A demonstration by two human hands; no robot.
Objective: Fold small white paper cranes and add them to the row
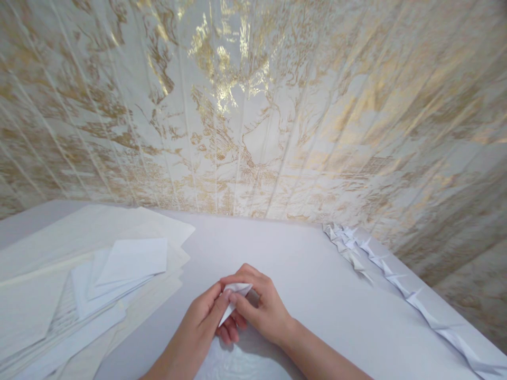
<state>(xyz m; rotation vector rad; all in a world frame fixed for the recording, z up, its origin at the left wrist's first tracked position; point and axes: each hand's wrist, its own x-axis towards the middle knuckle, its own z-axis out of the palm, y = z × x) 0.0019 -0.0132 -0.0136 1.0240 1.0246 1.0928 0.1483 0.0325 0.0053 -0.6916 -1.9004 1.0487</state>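
Note:
A small piece of folded white paper (237,288) is pinched between both hands, just above the table at the lower middle of the view. My left hand (208,311) grips its left side, the thumb pressed on the paper's face. From the right, my right hand (263,303) closes on the same piece, its thumb tip close to the left thumb. One pointed end juts out to the right and another points down; the fingers hide the rest. Light shines off the surface under the hands.
Loose white sheets (154,227) lie in a spread pile on the left, with smaller cut squares (137,258) on top. Several folded paper figures (390,274) stand in rows along the right edge of the white table (301,264). Behind it hangs a gold-patterned curtain (245,132).

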